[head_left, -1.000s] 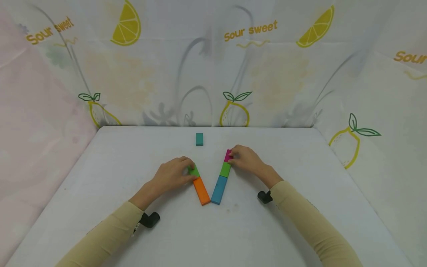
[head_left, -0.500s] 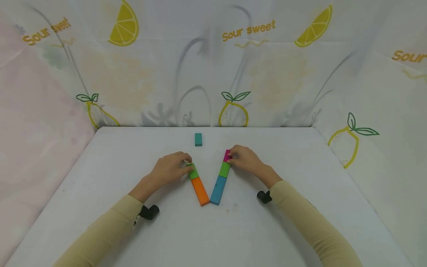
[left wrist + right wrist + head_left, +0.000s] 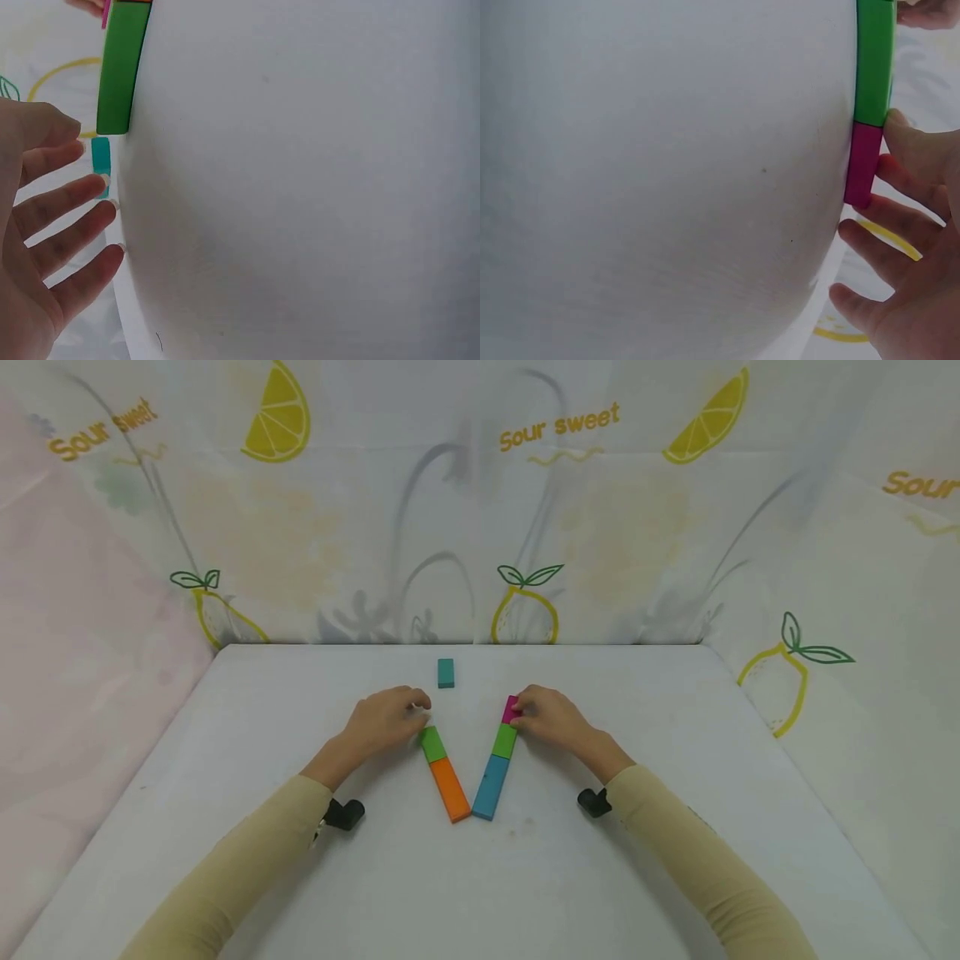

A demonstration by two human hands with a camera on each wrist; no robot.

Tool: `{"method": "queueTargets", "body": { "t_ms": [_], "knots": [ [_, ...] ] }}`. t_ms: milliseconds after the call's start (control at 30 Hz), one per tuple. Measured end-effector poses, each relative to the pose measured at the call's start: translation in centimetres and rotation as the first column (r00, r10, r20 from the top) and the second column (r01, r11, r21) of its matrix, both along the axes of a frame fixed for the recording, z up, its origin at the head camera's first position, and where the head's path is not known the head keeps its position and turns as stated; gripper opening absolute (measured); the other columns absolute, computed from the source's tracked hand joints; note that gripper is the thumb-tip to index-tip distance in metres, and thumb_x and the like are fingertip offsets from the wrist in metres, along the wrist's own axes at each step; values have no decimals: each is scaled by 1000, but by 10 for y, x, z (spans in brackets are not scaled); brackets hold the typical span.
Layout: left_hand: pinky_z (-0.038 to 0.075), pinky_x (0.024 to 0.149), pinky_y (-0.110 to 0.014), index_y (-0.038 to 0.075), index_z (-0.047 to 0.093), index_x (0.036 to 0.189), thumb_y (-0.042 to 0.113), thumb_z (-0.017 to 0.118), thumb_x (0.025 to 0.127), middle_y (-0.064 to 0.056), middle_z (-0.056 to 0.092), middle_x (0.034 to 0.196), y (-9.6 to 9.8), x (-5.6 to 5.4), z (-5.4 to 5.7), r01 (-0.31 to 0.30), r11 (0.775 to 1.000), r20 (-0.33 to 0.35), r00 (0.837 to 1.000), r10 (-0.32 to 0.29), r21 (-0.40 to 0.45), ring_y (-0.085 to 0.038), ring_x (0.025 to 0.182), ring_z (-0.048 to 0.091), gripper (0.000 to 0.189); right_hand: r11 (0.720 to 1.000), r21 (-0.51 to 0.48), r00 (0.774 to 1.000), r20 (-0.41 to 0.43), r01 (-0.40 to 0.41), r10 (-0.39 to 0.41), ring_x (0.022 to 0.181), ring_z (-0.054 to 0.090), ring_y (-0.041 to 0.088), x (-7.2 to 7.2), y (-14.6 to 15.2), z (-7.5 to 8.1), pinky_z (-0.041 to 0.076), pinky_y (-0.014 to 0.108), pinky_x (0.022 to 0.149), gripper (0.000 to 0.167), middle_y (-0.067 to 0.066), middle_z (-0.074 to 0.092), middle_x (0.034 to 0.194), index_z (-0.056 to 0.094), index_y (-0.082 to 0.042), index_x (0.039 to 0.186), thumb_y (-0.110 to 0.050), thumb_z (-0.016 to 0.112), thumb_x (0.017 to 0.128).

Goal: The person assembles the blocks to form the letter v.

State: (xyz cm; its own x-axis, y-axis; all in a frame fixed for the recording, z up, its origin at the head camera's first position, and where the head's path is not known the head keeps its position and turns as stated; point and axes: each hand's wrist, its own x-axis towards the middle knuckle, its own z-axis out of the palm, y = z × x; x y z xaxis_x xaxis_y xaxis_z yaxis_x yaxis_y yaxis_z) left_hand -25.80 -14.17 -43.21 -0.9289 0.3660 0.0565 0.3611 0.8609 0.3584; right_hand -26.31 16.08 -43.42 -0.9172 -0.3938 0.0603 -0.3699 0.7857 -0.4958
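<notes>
On the white table, blocks lie end to end in a V shape. Its left arm is an orange block (image 3: 451, 789) with a green block (image 3: 432, 744) beyond it. The right arm runs from a blue block (image 3: 491, 787) through a second green block (image 3: 505, 741) to a small magenta block (image 3: 510, 710) at the far end. My right hand (image 3: 556, 721) pinches the magenta block between thumb and fingers. Just past the left green block is my left hand (image 3: 384, 720), its fingers spread and holding nothing; the left wrist view shows its thumb (image 3: 49, 126) apart from that block.
A teal block (image 3: 446, 673) stands alone near the table's back edge, beyond the left hand. Behind the table (image 3: 480, 893) hangs a lemon-printed cloth (image 3: 360, 510). Dark wrist cameras sit under both sleeves.
My left hand has let go of the left green block and moved away past its far end. My right hand has stayed at the magenta block.
</notes>
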Motion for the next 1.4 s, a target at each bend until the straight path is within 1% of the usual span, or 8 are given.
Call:
{"method": "queueTargets", "body": {
  "t_ms": [133,300,500,667,800,967,1167,1400],
  "knots": [
    [55,86,-46,19,69,113,30,61,95,-4,69,119,0,-8,1,-1,1000,0,1000,1,-11,-25,106,63,23,1000,-2,1000,-1,-1,1,107,64,25,-1,0,-2,52,43,98,25,9,70,113,72,-3,108,-20,74,90],
    [55,84,-46,19,69,113,29,59,94,-4,70,118,1,-18,4,12,999,-35,999,-13,-29,-25,104,64,24,1000,6,1000,12,6,-6,106,64,24,-1,0,-3,53,41,98,25,8,69,113,72,-4,109,-21,74,90],
    [55,82,-49,20,65,121,28,59,94,-4,68,118,2,-30,2,15,999,-63,998,-18,-48,-25,104,64,29,1000,10,1000,-10,-2,2,102,64,23,-2,0,-3,54,40,94,22,6,70,109,73,-4,105,-20,75,89],
    [55,80,-49,21,63,125,30,61,94,-5,67,118,3,-38,-1,12,998,-64,998,-16,-69,-24,103,64,33,1000,10,1000,-16,-5,5,101,65,22,-3,0,-3,54,40,94,22,6,70,108,73,-4,103,-19,76,88],
    [53,83,-53,21,62,126,32,61,94,-5,66,123,4,-45,1,11,996,-61,998,-17,-85,-26,104,63,33,1000,13,1000,-18,-4,4,100,65,22,-4,0,-3,54,40,93,21,6,70,107,73,-4,103,-20,75,88],
    [52,88,-57,22,62,125,36,62,94,-6,64,129,6,-50,1,4,995,-45,999,-8,-95,-27,110,62,34,1000,12,1000,-27,-12,12,100,65,23,-3,0,-3,54,40,93,21,7,71,107,73,-3,102,-19,75,88],
    [51,90,-58,22,61,127,37,61,94,-6,63,129,7,-54,-1,3,996,-27,1000,-6,-91,-28,113,61,36,1000,15,1000,-25,-10,11,100,65,23,-2,0,-3,54,40,93,22,7,70,107,73,-3,103,-19,76,88],
    [51,94,-54,21,61,128,36,61,95,-8,60,137,8,-59,1,5,996,-17,1000,-7,-87,-29,116,59,37,1000,18,1000,-20,-12,12,101,65,23,-1,0,-1,54,41,93,22,7,71,108,73,-3,104,-19,75,89]
  ]
}}
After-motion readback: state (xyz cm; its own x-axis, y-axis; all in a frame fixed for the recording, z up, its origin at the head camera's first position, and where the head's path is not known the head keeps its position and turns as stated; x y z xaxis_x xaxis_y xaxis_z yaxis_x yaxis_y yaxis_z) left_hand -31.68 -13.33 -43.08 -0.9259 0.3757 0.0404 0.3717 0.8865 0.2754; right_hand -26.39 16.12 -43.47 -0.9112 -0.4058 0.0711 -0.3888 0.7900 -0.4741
